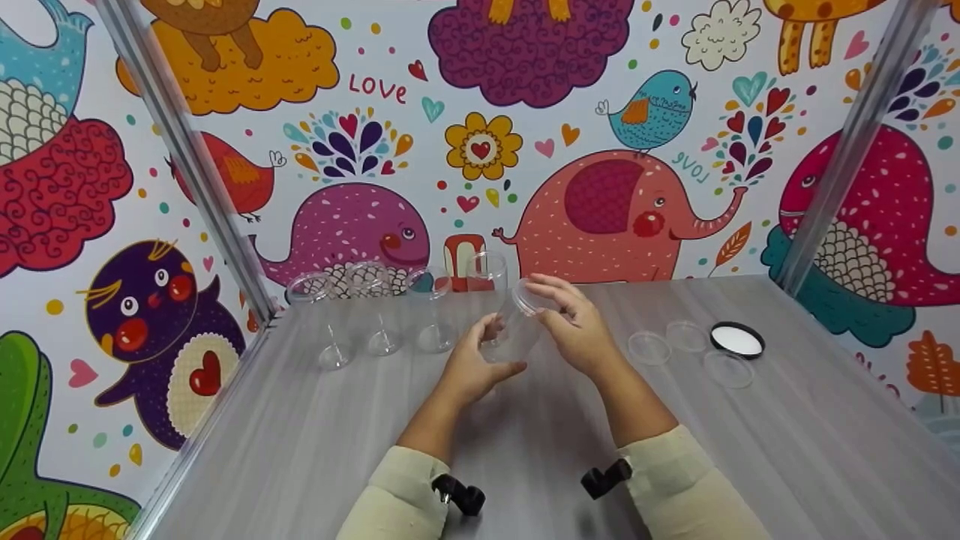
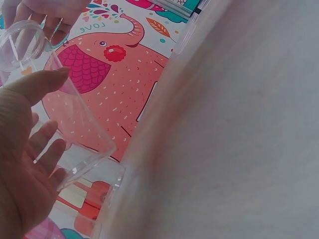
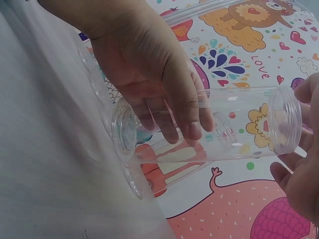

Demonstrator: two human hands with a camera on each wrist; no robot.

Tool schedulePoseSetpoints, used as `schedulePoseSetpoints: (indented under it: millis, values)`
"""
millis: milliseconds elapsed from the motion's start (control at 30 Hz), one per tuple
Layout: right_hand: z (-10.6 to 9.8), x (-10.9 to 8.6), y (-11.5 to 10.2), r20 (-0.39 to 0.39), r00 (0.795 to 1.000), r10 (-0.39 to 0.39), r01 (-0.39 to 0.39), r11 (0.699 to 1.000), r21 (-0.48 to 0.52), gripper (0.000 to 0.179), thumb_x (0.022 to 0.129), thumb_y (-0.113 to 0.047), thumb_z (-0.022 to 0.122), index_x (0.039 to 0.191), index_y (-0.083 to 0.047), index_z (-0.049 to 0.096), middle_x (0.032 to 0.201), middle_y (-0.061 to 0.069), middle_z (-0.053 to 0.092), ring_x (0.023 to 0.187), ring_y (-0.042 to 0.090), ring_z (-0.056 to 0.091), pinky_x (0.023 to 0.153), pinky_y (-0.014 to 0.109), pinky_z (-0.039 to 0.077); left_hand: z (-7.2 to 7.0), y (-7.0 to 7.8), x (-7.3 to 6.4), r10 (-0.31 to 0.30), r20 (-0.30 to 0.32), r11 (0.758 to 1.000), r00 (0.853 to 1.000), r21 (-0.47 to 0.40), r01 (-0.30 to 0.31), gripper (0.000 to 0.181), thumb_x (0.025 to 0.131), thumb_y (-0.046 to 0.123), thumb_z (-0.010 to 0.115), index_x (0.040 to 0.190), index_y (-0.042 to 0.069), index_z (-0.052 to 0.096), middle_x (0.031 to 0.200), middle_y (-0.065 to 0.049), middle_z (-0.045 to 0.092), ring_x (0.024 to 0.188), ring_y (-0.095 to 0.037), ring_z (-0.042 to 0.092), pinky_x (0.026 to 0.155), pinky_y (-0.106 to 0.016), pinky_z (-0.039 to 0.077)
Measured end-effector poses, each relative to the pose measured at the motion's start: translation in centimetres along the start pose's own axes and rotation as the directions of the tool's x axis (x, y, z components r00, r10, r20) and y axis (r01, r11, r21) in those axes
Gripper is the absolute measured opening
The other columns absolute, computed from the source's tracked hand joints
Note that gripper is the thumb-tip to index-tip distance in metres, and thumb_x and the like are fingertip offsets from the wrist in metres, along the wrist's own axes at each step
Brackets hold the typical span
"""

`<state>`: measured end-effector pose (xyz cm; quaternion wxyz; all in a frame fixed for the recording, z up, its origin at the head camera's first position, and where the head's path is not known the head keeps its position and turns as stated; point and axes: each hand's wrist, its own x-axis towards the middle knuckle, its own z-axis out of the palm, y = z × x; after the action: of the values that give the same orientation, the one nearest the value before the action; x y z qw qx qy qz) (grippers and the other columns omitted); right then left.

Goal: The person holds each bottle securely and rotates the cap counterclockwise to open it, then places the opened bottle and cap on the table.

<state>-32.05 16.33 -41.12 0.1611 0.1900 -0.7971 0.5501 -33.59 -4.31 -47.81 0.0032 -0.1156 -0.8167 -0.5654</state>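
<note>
A clear plastic jar (image 1: pixel 517 334) with a threaded mouth is held tilted above the table, its mouth up and toward the right. My left hand (image 1: pixel 474 366) grips its body, the thumb on the near side and fingers behind. In the left wrist view that thumb lies across the jar wall (image 2: pixel 82 122). My right hand (image 1: pixel 583 330) has its fingers and thumb curved round the mouth end. The right wrist view has the right hand (image 3: pixel 303 172) at the threaded rim (image 3: pixel 284 119); I cannot tell whether a clear lid is on it.
Three similar clear jars (image 1: pixel 435 339) stand in a row at the left, and another (image 1: pixel 489 268) stands behind my hands. On the right of the grey table (image 1: pixel 540 465) lie several clear discs (image 1: pixel 649 349) and a black-rimmed white disc (image 1: pixel 737 340). A patterned wall panel (image 1: pixel 480 202) rises behind.
</note>
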Motion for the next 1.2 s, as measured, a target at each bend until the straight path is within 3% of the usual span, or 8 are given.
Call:
schedulePoseSetpoints:
  millis: [167, 400, 600, 800, 1000, 1200]
  values:
    - [0.03, -0.01, 0.13, 0.001, 0.999, -0.033, 0.033, 0.999, 0.036, 0.041, 0.1, -0.01, 0.055, 0.135, -0.019, 0.075, 0.156, -0.002, 0.061, 0.15, 0.023, 0.051, 0.114, 0.053, 0.051, 0.01, -0.03, -0.04, 0.022, -0.004, 1.0, 1.0, -0.02, -0.022, 0.1, 0.077, 0.043, 0.096, 0.16, 0.023, 0.045, 0.159, -0.002, 0.058, 0.152, -0.03, 0.051, 0.123, -0.062, 0.044]
    - [0.01, 0.04, 0.19, -0.013, 0.999, -0.044, 0.045, 0.998, 0.036, 0.04, 0.099, -0.009, 0.056, 0.133, -0.018, 0.076, 0.156, 0.002, 0.062, 0.151, 0.024, 0.051, 0.116, 0.055, 0.05, -0.09, 0.06, -0.11, 0.006, -0.001, 1.0, 1.0, -0.009, -0.006, 0.1, 0.077, 0.045, 0.095, 0.161, 0.025, 0.044, 0.16, 0.0, 0.058, 0.152, -0.029, 0.051, 0.122, -0.061, 0.045]
    - [-0.15, 0.12, 0.29, -0.08, 0.995, -0.052, 0.052, 0.999, 0.007, 0.032, 0.101, -0.019, 0.067, 0.132, -0.018, 0.075, 0.151, 0.003, 0.064, 0.143, 0.025, 0.056, 0.115, 0.055, 0.05, -0.07, 0.12, -0.03, -0.019, -0.004, 1.0, 1.0, -0.017, 0.019, 0.101, 0.075, 0.044, 0.096, 0.16, 0.028, 0.044, 0.16, 0.002, 0.057, 0.153, -0.028, 0.049, 0.123, -0.062, 0.044]
    - [-0.25, 0.21, 0.28, -0.139, 0.99, 0.024, -0.04, 0.993, -0.111, 0.049, 0.094, -0.043, 0.08, 0.136, -0.02, 0.072, 0.141, 0.007, 0.065, 0.121, 0.027, 0.06, 0.098, 0.048, 0.056, 0.11, 0.16, -0.08, -0.018, -0.002, 1.0, 1.0, -0.002, 0.018, 0.1, 0.076, 0.045, 0.096, 0.16, 0.028, 0.045, 0.16, 0.003, 0.057, 0.153, -0.027, 0.05, 0.123, -0.06, 0.044]
    - [-0.43, 0.26, 0.24, -0.151, 0.983, 0.105, -0.13, 0.977, -0.17, 0.058, 0.088, -0.053, 0.084, 0.136, -0.022, 0.071, 0.143, 0.008, 0.062, 0.123, 0.03, 0.059, 0.102, 0.055, 0.059, 0.19, 0.25, -0.41, -0.019, -0.003, 0.999, 1.0, 0.043, 0.019, 0.101, 0.075, 0.05, 0.095, 0.16, 0.032, 0.043, 0.161, 0.005, 0.055, 0.154, -0.027, 0.05, 0.122, -0.06, 0.046]
    - [-0.42, 0.14, 0.27, -0.125, 0.984, 0.125, -0.148, 0.969, -0.197, 0.056, 0.088, -0.056, 0.083, 0.133, -0.024, 0.074, 0.14, 0.005, 0.065, 0.122, 0.028, 0.061, 0.101, 0.052, 0.06, 0.2, 0.28, -0.54, -0.013, -0.001, 0.998, 1.0, 0.068, 0.013, 0.099, 0.076, 0.049, 0.095, 0.16, 0.033, 0.044, 0.162, 0.004, 0.055, 0.154, -0.028, 0.049, 0.123, -0.062, 0.044]
